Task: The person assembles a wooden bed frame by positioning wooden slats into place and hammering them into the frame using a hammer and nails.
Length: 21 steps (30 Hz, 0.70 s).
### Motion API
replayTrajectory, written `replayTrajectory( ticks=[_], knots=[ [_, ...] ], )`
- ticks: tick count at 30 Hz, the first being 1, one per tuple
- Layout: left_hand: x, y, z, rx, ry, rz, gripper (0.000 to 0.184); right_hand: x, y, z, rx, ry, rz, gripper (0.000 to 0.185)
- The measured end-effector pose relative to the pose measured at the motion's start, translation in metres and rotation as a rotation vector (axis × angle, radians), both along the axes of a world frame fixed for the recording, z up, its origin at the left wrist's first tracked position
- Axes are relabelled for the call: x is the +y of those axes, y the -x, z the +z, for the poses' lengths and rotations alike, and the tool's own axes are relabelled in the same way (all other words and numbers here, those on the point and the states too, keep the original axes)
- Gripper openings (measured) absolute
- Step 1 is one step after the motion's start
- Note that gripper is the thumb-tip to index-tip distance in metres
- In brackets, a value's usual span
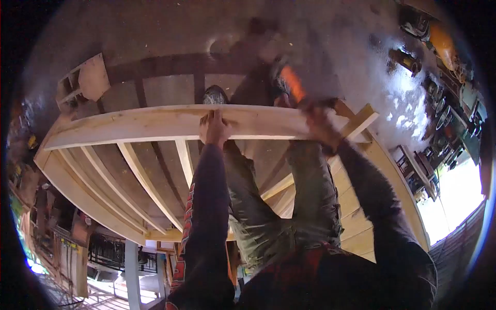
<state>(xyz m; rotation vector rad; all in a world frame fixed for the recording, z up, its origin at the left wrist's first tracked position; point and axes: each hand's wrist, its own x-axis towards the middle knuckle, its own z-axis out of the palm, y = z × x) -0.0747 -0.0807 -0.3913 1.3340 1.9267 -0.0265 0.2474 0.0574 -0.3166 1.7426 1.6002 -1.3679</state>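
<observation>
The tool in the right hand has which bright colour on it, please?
The tool shows bright orange, though blurred, best in the head view.

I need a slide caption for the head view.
Left hand on a pale board, right hand holding a blurred orange tool.

- Right hand [323, 124]: motion-blurred; individual fingers not distinguishable.
- Orange-handled tool [293, 84]: motion-blurred; shape of the dark head end indeterminate.
- Left hand [214, 130]: palm side faces the board [155, 123] and is concealed.
- Wooden frame [139, 173]: central slats partly covered by the trousers [315, 186] and left sleeve [209, 191].
- Left shoe [215, 95]: partly concealed by the board.
- Torso [305, 279]: cut off at the lower edge.
- Stacked articles [439, 106], right side: too small and dark to identify.
- Bright opening [454, 196]: overexposed; detail beyond unreadable.
</observation>
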Motion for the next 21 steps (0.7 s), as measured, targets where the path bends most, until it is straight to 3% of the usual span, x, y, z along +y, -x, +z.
replayTrajectory(
  ticks=[2, 4, 6, 8, 9, 11, 12, 13, 15, 17, 19, 21],
  knots=[
    [0.016, -0.003, -0.010, 0.021, -0.001, 0.012, 0.034, 0.073, 0.002, 0.023, -0.026, -0.169, -0.373, 0.037],
    [0.009, -0.008, -0.012, 0.079, -0.154, 0.052, 0.021, 0.135, 0.004, 0.044, 0.075, -0.331, -0.727, 0.036],
    [0.011, -0.008, -0.008, 0.094, -0.094, 0.022, 0.021, 0.149, 0.015, 0.061, 0.088, -0.442, -0.742, 0.030],
    [0.008, -0.003, -0.004, 0.110, -0.058, -0.009, 0.021, 0.077, 0.022, 0.036, 0.053, -0.431, -0.661, 0.023],
    [0.002, 0.000, -0.011, 0.072, -0.112, -0.018, 0.021, 0.024, 0.025, 0.020, 0.018, -0.318, -0.515, 0.023],
    [0.002, 0.003, -0.019, 0.068, -0.157, -0.010, 0.021, -0.065, 0.011, -0.009, 0.067, 0.068, 0.016, 0.030],
    [-0.010, 0.003, -0.015, 0.059, -0.152, -0.027, 0.021, -0.082, -0.002, -0.017, 0.133, 0.220, 0.123, 0.036],
    [-0.012, 0.003, -0.023, 0.077, -0.184, -0.042, 0.022, -0.079, -0.014, -0.027, 0.180, 0.283, 0.096, 0.043],
    [0.002, -0.003, -0.032, 0.119, -0.207, -0.014, 0.023, -0.023, -0.026, -0.055, 0.187, 0.266, -0.121, 0.031],
    [0.007, -0.002, -0.013, 0.138, -0.178, -0.093, 0.026, 0.007, -0.026, -0.035, 0.140, 0.106, -0.485, 0.033],
    [0.012, -0.001, -0.016, 0.147, -0.141, -0.101, 0.027, 0.092, 0.013, 0.021, 0.026, 0.216, -0.493, 0.037],
    [0.012, -0.005, -0.016, 0.147, -0.088, -0.106, 0.030, 0.092, 0.028, 0.032, 0.064, -0.104, -0.713, 0.037]
  ],
)
